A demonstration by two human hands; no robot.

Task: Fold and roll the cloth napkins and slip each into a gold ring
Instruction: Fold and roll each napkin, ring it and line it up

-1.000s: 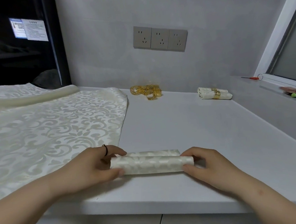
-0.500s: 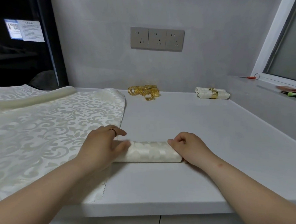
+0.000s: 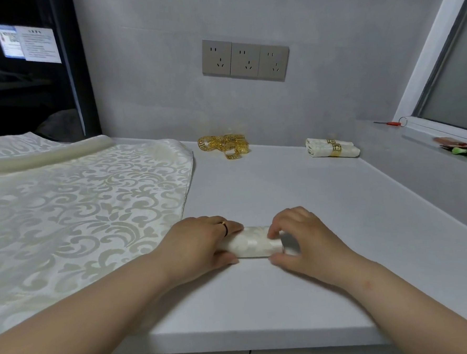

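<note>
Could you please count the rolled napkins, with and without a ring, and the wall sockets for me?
Rolled napkin without a ring, gripped by the left hand and right hand: 1
Rolled napkins in rings: 2
Wall sockets: 3
Total: 6

Cream rolled napkin (image 3: pixel 254 242) lies crosswise up front; perhaps 4 gold rings (image 3: pixel 225 146) heaped behind.
</note>
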